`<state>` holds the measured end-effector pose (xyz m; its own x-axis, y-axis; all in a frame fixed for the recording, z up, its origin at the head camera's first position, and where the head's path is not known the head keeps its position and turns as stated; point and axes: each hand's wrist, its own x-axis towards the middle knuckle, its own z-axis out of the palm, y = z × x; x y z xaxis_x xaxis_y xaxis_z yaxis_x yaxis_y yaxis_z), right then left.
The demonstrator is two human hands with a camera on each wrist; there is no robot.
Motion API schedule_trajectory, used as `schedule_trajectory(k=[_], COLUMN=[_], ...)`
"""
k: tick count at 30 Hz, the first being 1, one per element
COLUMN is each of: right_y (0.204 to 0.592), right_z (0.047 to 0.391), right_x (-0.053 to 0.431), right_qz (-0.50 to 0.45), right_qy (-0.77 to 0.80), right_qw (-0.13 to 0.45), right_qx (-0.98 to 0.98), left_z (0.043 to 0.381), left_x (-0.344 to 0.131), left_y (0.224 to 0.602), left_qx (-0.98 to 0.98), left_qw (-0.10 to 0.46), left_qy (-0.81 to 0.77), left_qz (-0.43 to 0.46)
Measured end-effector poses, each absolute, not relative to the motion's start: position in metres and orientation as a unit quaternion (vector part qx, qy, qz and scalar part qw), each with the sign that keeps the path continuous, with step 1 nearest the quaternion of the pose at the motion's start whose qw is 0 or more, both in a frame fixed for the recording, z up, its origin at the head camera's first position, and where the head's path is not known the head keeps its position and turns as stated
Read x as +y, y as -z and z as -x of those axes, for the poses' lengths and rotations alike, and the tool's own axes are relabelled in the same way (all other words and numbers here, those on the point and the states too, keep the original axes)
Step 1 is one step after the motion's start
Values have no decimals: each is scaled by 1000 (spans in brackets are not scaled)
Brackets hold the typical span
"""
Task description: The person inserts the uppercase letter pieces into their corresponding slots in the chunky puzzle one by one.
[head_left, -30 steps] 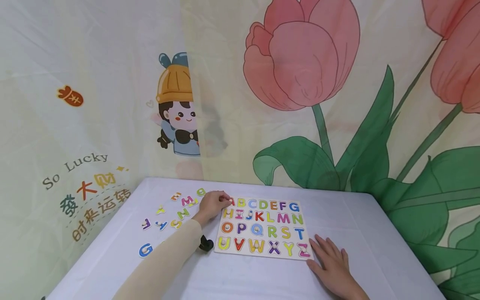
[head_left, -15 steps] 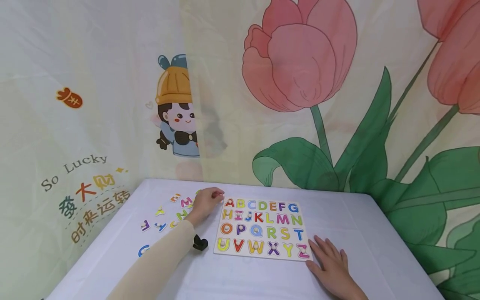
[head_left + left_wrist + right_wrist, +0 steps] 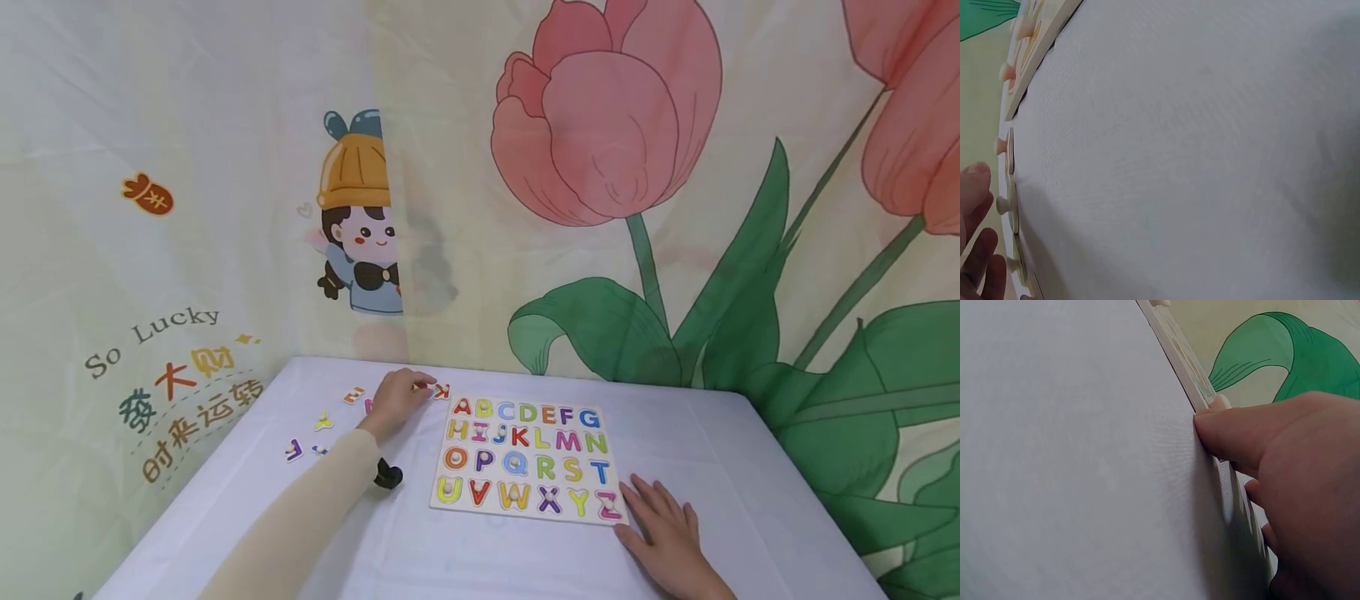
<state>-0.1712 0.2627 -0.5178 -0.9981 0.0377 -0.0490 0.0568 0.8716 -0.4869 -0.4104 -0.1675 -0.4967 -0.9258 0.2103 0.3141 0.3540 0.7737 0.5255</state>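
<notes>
A wooden alphabet puzzle board (image 3: 468,510) lies flat on the white table, filled with coloured letters, some of them with knobs. My left hand (image 3: 401,400) is beyond its upper left corner, just left of an orange-red K piece (image 3: 442,391) that lies on the cloth. In the left wrist view, the fingers (image 3: 972,187) are loosely bent above a row of knobbed pieces (image 3: 1013,206), with nothing seen between them. My right hand (image 3: 663,533) rests at the board's lower right corner, fingers spread. Its thumb (image 3: 1222,431) touches the board's edge in the right wrist view.
Loose letter pieces lie on the left: a purple F (image 3: 293,451), a yellow Y (image 3: 322,420) and an orange one (image 3: 354,396). The left sleeve (image 3: 300,508) hides others. A black object (image 3: 388,474) shows beside the left forearm. Printed curtains (image 3: 450,208) stand behind the table (image 3: 697,433).
My left hand has moved left from the board's A corner, setting the K piece on the cloth above the corner and letting go of it. The right hand has stayed at the board.
</notes>
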Motion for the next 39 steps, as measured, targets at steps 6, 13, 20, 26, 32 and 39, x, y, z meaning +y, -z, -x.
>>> schedule_trajectory(k=[6, 13, 20, 26, 32, 39], right_y=[517, 519, 520, 517, 518, 519], right_z=[171, 171, 170, 170, 170, 170], right_x=[262, 263, 263, 262, 262, 263], right_qz=[-26, -26, -24, -22, -21, -22], right_qy=[254, 252, 259, 256, 251, 247], right_qw=[20, 20, 17, 15, 13, 12], right_qx=[967, 967, 965, 966, 968, 969], left_z=[415, 418, 414, 408, 381, 345], left_x=[-153, -142, -138, -146, -165, -178], left_y=[496, 497, 495, 495, 492, 486], left_qx=[-942, -949, -948, -940, -937, -940], left_qw=[85, 72, 94, 122, 107, 84], left_qy=[293, 282, 279, 281, 289, 291], left_qz=[144, 119, 117, 152, 165, 158])
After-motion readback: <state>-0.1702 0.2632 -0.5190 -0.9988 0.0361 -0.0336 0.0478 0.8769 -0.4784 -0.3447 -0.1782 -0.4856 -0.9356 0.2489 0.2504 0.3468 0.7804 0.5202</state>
